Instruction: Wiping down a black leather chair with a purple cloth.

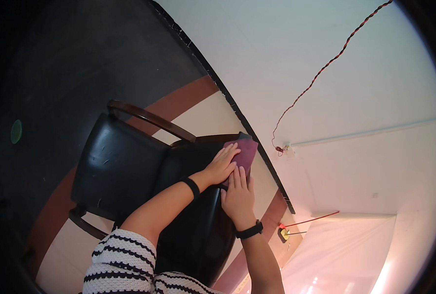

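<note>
A purple cloth [245, 154] lies over the far end of a black padded chair back [188, 165]. My left hand [221, 165] rests on the cloth with its fingers spread a little. Beside it, my right hand [239, 196] presses flat against the cloth's near edge, its fingertips close to the left hand. Whether either hand grips the fabric cannot be told. The black chair seat [118, 165] is at the left, with small green marks on it. A dark wooden armrest [155, 121] curves along its far side.
A second armrest [89, 224] juts out at the lower left. Behind the chair runs a pale wall [276, 73] with a black skirting [236, 110]. A red and black twisted wire [326, 66] hangs along it. A green disc [16, 131] lies on the dark floor; a broom [283, 234] stands far right.
</note>
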`<control>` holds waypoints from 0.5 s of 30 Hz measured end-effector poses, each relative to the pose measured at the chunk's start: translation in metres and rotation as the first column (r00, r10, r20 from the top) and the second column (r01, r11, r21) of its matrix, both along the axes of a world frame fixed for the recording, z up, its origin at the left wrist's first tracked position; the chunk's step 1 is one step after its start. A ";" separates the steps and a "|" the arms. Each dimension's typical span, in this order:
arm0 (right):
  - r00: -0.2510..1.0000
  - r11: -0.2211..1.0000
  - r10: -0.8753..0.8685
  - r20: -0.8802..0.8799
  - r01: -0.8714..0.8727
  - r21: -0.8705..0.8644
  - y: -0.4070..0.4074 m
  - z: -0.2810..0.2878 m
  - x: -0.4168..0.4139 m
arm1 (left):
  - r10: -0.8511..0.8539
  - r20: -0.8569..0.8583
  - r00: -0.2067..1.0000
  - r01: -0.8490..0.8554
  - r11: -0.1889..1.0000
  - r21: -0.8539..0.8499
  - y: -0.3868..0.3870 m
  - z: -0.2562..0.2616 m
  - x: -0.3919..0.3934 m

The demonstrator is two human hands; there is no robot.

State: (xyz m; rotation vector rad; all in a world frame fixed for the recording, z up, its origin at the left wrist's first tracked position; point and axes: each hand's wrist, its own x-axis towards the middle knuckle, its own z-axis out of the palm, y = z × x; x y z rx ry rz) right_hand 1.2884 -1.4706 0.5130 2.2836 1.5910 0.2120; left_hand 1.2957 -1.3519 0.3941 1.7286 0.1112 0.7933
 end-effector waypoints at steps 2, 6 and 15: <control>1.000 1.000 -0.013 0.019 0.013 -0.017 0.006 -0.004 0.008 | 0.047 -0.040 0.998 -0.046 0.999 0.023 0.002 0.011 0.012; 0.999 1.000 -0.027 0.038 0.027 0.001 0.018 -0.009 0.019 | 0.097 -0.203 0.974 -0.072 0.989 0.127 0.020 0.020 0.037; 0.997 0.997 -0.033 -0.069 0.028 -0.075 -0.003 0.013 -0.002 | 0.173 -0.194 0.966 -0.162 0.984 0.069 -0.022 0.006 0.016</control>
